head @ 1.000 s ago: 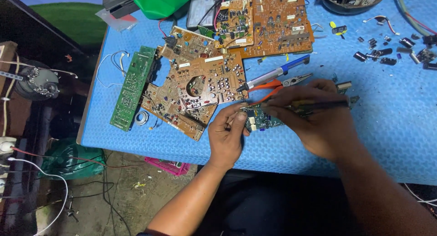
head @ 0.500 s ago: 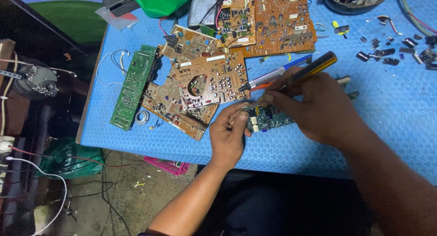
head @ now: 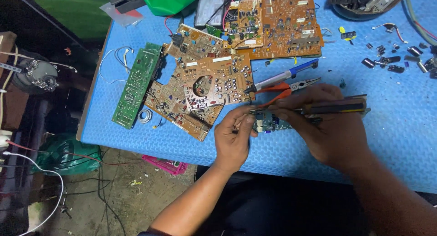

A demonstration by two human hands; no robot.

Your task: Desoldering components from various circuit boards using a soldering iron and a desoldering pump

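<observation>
My left hand (head: pixel 233 138) pinches a small blue circuit board (head: pixel 273 124) while my right hand (head: pixel 325 126), at its 3 o'clock, grips a dark tool (head: pixel 334 107) against it; work looks midway, loose components (head: pixel 391 63) lying at 1 o'clock.

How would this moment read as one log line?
left hand: steadies small board | right hand: holds dark tool over it | pliers: on mat

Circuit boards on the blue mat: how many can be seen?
5: green board at left, big brown board mid-mat, two brown boards at top, small board between the hands. Others may be hidden.
</observation>
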